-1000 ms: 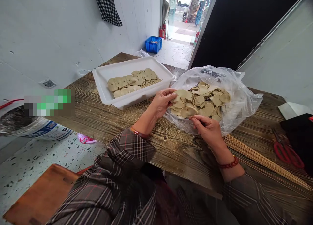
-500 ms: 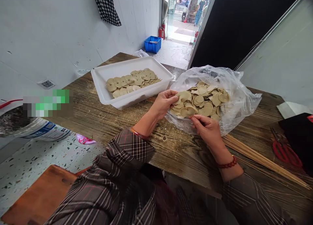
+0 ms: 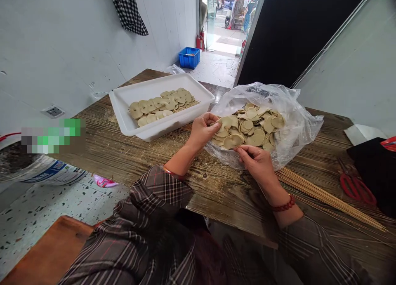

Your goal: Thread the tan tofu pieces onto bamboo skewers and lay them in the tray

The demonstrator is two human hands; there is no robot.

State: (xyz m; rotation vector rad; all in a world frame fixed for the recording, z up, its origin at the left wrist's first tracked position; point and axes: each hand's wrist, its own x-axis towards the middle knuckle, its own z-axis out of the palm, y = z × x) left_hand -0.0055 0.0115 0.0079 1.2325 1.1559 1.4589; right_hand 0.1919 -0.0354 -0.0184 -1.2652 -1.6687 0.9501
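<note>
My left hand pinches the edge of a thin, round beige slice over the left side of a clear plastic bag. Below and to the right, my right hand has thumb and fingers closed on a thin bamboo skewer, mostly hidden by the fingers. The skewer's tip is at a beige slice; I cannot tell how far it goes in. Many loose beige slices fill the open bag. Left of the bag, a white tray holds rows of skewered slices.
Bamboo skewers lie at the right of the wooden table, near red-handled scissors and a black cloth. A white bucket stands left of the table. A blue crate is on the floor by the doorway.
The view has turned slightly, so the whole scene sits a little further left. Both hands keep nearly the same pinching poses at the bag.
</note>
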